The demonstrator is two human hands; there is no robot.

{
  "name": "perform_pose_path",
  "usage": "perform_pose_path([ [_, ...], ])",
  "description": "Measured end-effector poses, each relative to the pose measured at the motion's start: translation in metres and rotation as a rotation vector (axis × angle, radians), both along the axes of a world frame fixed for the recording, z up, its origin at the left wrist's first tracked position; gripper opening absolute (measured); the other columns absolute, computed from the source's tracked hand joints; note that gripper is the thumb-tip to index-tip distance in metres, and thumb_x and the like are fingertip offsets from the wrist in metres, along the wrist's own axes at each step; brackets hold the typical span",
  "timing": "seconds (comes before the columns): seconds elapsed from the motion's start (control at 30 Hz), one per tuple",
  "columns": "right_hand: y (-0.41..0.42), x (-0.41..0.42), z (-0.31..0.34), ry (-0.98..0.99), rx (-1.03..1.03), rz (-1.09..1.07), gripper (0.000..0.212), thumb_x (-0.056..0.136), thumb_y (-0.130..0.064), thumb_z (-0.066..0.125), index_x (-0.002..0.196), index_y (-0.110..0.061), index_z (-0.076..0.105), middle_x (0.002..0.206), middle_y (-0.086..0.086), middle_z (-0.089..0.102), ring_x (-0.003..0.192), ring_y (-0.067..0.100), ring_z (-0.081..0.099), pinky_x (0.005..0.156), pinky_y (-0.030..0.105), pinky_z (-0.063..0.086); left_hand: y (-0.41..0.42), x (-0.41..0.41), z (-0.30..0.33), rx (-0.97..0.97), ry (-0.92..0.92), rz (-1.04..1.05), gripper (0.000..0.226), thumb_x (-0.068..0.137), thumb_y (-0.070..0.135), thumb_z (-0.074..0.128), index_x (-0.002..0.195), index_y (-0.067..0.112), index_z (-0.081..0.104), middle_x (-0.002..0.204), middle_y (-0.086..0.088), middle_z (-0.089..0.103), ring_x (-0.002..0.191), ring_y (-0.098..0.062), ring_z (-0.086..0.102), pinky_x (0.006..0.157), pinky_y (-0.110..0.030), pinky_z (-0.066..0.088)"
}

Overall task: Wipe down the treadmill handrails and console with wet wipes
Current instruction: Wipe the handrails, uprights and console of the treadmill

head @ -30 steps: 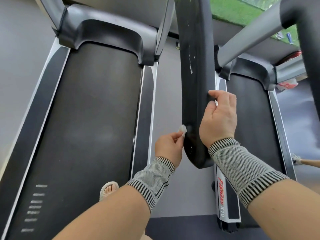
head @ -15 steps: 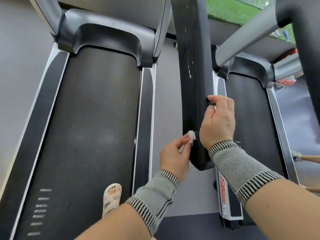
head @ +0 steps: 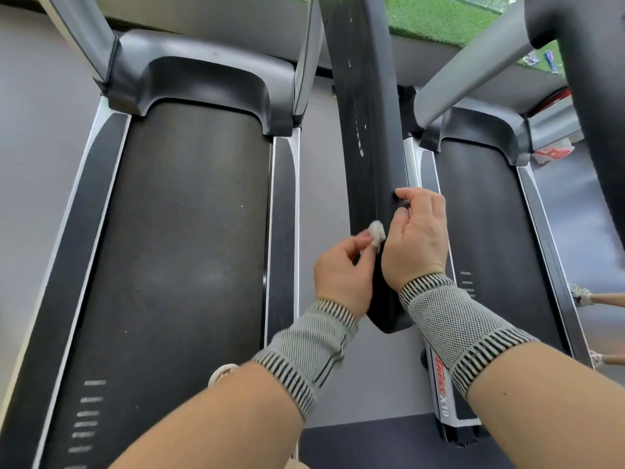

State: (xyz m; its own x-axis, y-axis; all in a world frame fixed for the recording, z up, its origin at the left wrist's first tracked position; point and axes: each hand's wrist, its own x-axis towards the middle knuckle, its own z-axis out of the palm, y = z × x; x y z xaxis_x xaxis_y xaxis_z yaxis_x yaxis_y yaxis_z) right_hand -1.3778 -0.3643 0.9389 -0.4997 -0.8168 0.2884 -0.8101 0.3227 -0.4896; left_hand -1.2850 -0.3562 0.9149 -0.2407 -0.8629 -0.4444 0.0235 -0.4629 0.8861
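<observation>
Handrail: a black padded handrail (head: 367, 137) runs from far to near down the middle of the view; its far end is cut off by the top edge, its near end is rounded, and pale scuffs mark its top.
Left hand: the left hand (head: 341, 275) pinches a small balled wet wipe (head: 376, 233) between thumb and fingertips, pressed to the rail's left side.
Right hand: the right hand (head: 417, 238) is wrapped round the rail's right side, fingers curled over it; the fingertips are hidden behind the rail.
Wrists: knitted wrist sleeves (head: 455, 324) cover both.
Left treadmill: the dark belt (head: 169, 248) fills the left; its near end is cut off.
Right treadmill: partly hidden by the rail and right arm; the side-rail lettering (head: 442, 390) is only partly legible, ending "X10".
Foot: a sandalled foot (head: 221, 372) shows near the left forearm, mostly hidden.
Console: out of frame.
</observation>
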Motion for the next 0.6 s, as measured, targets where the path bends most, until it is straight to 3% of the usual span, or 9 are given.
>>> perform_pose_path([
  [0.13,0.000,0.000,0.001,0.006,0.008,-0.008,0.025,0.093,-0.006,0.043,0.114,-0.006,0.057,0.114,0.008,0.052,0.106,0.019,0.050,0.092,0.018,0.034,-0.010,-0.002,0.007,-0.024,-0.005,-0.004,0.017,0.092,0.021,0.063,0.106,0.017,0.072,0.109,0.009,0.071,0.101,-0.007,0.065,0.095,-0.035,0.052],
  [0.3,0.000,0.002,0.004,-0.003,0.019,-0.008,0.026,0.094,-0.006,0.042,0.115,-0.006,0.056,0.115,0.008,0.051,0.107,0.019,0.050,0.094,0.026,0.040,0.018,0.006,0.006,0.021,0.047,0.005,0.013,0.091,0.016,0.063,0.093,0.025,0.071,0.106,0.014,0.070,0.102,-0.004,0.065,0.095,-0.033,0.052],
  [0.47,0.000,0.001,0.003,-0.021,0.024,-0.016,0.026,0.093,-0.006,0.042,0.115,-0.006,0.056,0.116,0.007,0.050,0.106,0.017,0.049,0.092,0.023,0.038,-0.022,-0.010,-0.002,-0.051,-0.051,0.013,0.017,0.092,0.024,0.063,0.103,0.015,0.072,0.099,0.002,0.073,0.088,-0.010,0.066,0.091,-0.038,0.054],
  [0.6,0.001,0.001,0.002,-0.010,0.007,-0.009,0.026,0.094,-0.006,0.041,0.114,-0.005,0.057,0.115,0.007,0.051,0.104,0.018,0.050,0.091,0.022,0.037,0.014,0.004,-0.020,0.091,-0.157,-0.061,0.014,0.093,0.028,0.059,0.098,0.018,0.068,0.091,0.004,0.070,0.087,-0.011,0.065,0.089,-0.036,0.054],
])
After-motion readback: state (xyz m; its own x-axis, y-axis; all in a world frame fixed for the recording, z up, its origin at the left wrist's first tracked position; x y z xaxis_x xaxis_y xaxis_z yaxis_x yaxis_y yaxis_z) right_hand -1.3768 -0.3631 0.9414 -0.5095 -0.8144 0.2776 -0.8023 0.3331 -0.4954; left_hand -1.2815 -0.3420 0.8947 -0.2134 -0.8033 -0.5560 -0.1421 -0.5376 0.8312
